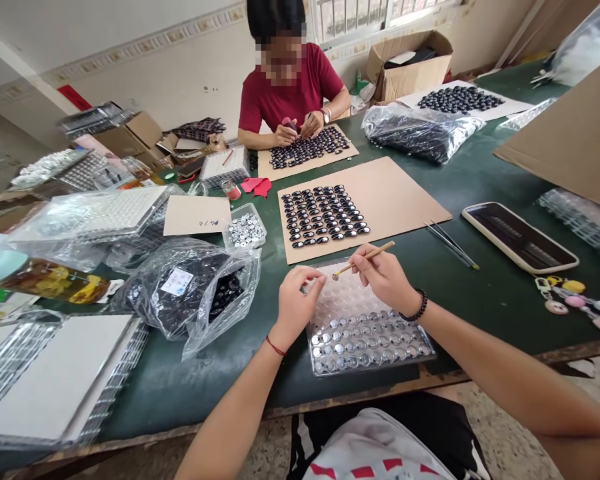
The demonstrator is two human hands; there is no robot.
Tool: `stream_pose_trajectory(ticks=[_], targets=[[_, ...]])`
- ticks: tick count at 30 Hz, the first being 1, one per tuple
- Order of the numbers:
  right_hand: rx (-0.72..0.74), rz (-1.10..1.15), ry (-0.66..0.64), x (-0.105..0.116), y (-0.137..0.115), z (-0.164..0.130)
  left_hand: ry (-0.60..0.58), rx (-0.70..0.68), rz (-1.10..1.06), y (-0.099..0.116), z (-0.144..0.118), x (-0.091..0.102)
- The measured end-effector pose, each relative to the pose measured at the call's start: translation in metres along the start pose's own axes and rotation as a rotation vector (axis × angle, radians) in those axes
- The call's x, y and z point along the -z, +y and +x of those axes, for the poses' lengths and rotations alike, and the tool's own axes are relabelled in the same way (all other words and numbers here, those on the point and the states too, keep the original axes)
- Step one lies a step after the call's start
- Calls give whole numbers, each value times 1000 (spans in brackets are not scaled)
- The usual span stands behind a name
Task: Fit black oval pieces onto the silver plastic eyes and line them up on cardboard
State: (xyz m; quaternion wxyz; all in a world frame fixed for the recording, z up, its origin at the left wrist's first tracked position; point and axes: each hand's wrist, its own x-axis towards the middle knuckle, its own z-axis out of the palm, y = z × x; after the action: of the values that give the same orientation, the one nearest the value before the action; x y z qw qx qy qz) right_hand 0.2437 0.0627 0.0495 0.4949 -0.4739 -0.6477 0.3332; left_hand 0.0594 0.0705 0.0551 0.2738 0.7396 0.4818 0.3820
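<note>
My right hand (383, 272) grips a thin wooden stick (383, 249) like a pencil. At its yellowish lower tip sits a small round shiny piece (335, 275). Just left of that tip, my left hand (300, 300) is closed in a pinch, and what lies between its fingers is too small to make out. Below both hands is a clear plastic tray (325, 307) with round pockets. Shiny round pieces (370, 343) fill its nearer rows; the farther pockets are partly covered by my hands.
Beyond the tray, a cardboard sheet (400, 193) carries rows of black oval pieces (325, 213). Tweezers (453, 245) and a phone (520, 237) lie right. Left are a plastic bag of black pieces (180, 287) and a box of silvery parts (245, 228). A co-worker (293, 93) sits opposite.
</note>
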Motion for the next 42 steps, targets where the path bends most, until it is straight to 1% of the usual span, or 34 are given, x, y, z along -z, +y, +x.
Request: stream_pose_trajectory(ticks=[2, 3, 5, 7, 9, 12, 15, 16, 17, 18, 20, 21, 22, 23, 24, 25, 27, 28, 29, 30, 31, 34, 38, 42], targets=[[3, -7, 0, -1, -1, 0, 39, 77, -48, 0, 0, 1], [8, -9, -11, -1, -1, -1, 24, 124, -93, 0, 0, 0], [9, 10, -24, -4, -4, -4, -77, 245, -240, -1, 0, -2], [-8, 74, -22, -6, -6, -6, -190, 388, -437, -2, -1, -6], [-33, 160, -8, -8, -8, -9, -239, 505, -623, -2, -3, -9], [-62, 271, 39, -8, -10, -11, -273, 585, -801, -2, -6, -9], [-82, 415, 124, -3, -11, -11, -344, 587, -812, -3, 0, -1], [-93, 464, 149, -1, -11, -11, -325, 572, -791, -4, 5, 4], [-104, 506, 174, 2, -11, -10, -262, 553, -790, -6, 11, 11], [-117, 536, 193, 5, -11, -9, -155, 531, -819, -9, 18, 18], [-139, 566, 209, 8, -10, -8, 117, 489, -944, -14, 31, 32], [-142, 569, 210, 9, -9, -7, 222, 472, -1006, -17, 35, 37], [-144, 564, 204, 8, -8, -7, 277, 466, -1036, -18, 37, 40], [-143, 552, 194, 7, -7, -8, 284, 463, -1025, -18, 36, 40], [-140, 534, 177, 6, -7, -8, 240, 455, -976, -17, 33, 38], [-134, 516, 159, 4, -6, -9, 151, 441, -902, -14, 28, 33], [-118, 491, 131, 0, -5, -10, -133, 397, -723, -7, 16, 21], [-110, 489, 124, -2, -5, -11, -237, 382, -656, -3, 10, 14], [-102, 490, 122, -3, -5, -11, -304, 377, -609, 0, 4, 9], [-98, 488, 120, -4, -5, -11, -325, 384, -587, 3, 0, 4], [-94, 482, 121, -4, -5, -12, -316, 399, -584, 5, -2, 0], [-86, 436, 120, -4, -5, -12, -256, 453, -596, 9, -5, -6], [-81, 392, 118, -3, -4, -13, -222, 457, -650, 12, -6, -8], [-88, 332, 73, -4, -4, -15, -219, 436, -698, 15, -9, -8]])
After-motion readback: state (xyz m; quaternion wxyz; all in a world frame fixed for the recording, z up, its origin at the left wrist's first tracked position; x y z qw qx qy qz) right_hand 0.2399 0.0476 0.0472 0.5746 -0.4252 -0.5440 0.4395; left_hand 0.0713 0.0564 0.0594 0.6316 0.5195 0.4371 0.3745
